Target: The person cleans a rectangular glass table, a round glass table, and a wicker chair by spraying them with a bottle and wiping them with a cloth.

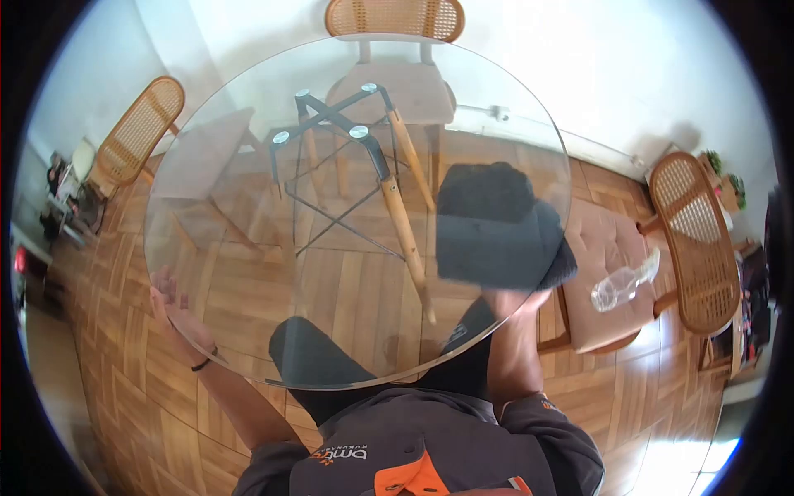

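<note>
A round glass tabletop [240,298] stands among cane-backed chairs [719,289] over parquet [165,380].

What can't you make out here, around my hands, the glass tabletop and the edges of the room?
All in the head view:
- Fingers of the right hand: hidden by the dark cloth.
- Whether the left hand touches the glass tabletop: the see-through glass gives no clear contact.
- Top of the far chair: cut off by the upper edge.
- Items by the left wall: too small and blurred.
</note>
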A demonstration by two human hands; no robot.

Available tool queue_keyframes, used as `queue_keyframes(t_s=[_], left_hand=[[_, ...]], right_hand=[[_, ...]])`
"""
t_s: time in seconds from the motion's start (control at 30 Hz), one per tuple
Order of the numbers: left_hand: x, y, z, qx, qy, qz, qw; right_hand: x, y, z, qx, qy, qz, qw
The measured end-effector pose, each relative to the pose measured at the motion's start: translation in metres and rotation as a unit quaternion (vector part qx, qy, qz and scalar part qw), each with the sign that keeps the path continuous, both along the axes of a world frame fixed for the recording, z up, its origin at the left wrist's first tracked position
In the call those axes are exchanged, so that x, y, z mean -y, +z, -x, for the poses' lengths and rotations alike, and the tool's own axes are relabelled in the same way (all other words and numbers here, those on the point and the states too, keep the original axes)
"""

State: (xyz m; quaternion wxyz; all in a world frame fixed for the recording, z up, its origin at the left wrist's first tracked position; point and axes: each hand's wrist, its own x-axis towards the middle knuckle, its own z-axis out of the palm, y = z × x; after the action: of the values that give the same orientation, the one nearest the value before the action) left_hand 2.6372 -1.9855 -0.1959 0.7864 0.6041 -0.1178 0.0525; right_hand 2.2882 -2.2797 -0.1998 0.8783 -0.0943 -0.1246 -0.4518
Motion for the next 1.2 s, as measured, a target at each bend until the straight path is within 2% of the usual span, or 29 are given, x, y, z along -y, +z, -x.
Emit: queue_keyframes(t_s=[0.1, 0.23, 0.3, 0.4, 0.5, 0.57, 0.63, 0.8, 0.87, 0.93, 1.03, 1.1, 1.17, 1.2], left_hand=[[-0.009, -0.013, -0.011, -0.005, 0.021, 0.003, 1.000], [-0.005, -0.005, -0.007, -0.051, 0.007, 0.025, 0.998], [-0.001, 0.001, -0.001, -0.076, -0.005, 0.043, 0.996], [-0.002, 0.003, 0.002, -0.066, -0.001, 0.003, 0.998], [-0.003, 0.002, 0.001, -0.080, 0.019, 0.010, 0.997], [-0.002, 0.000, -0.003, -0.079, 0.026, 0.028, 0.996], [-0.007, -0.007, -0.003, -0.084, 0.031, 0.037, 0.995], [-0.001, 0.001, 0.000, -0.105, 0.024, 0.055, 0.993], [-0.002, 0.000, 0.000, -0.092, 0.012, 0.056, 0.994], [-0.002, -0.002, -0.001, -0.079, 0.008, 0.055, 0.995], [0.003, -0.003, -0.003, -0.067, 0.009, 0.064, 0.996], [0.002, -0.005, -0.005, -0.065, 0.000, 0.072, 0.995], [-0.003, -0.006, -0.004, -0.070, -0.020, 0.075, 0.995], [-0.002, -0.007, -0.006, -0.067, -0.030, 0.080, 0.994]], right_hand=[[0.082, 0.000, -0.023, 0.094, 0.085, 0.022, 0.992], [0.149, -0.008, -0.082, 0.059, 0.091, -0.035, 0.993], [0.151, -0.005, -0.114, 0.055, 0.106, -0.042, 0.992], [0.144, -0.007, -0.139, 0.088, 0.198, -0.075, 0.973], [0.116, 0.002, -0.115, 0.045, 0.267, -0.017, 0.962], [0.106, -0.002, -0.085, 0.090, 0.274, -0.002, 0.957], [0.108, -0.003, -0.047, 0.042, 0.236, -0.017, 0.971], [0.164, 0.002, -0.025, -0.005, 0.108, -0.073, 0.991], [0.196, -0.010, -0.051, 0.097, 0.145, 0.019, 0.984], [0.206, -0.001, -0.086, 0.097, 0.137, 0.046, 0.985], [0.223, -0.017, -0.150, 0.161, 0.203, 0.049, 0.965], [0.195, -0.012, -0.170, -0.003, 0.119, 0.054, 0.991], [0.168, -0.005, -0.175, -0.036, 0.137, 0.014, 0.990], [0.153, 0.001, -0.166, 0.019, 0.196, -0.022, 0.980]])
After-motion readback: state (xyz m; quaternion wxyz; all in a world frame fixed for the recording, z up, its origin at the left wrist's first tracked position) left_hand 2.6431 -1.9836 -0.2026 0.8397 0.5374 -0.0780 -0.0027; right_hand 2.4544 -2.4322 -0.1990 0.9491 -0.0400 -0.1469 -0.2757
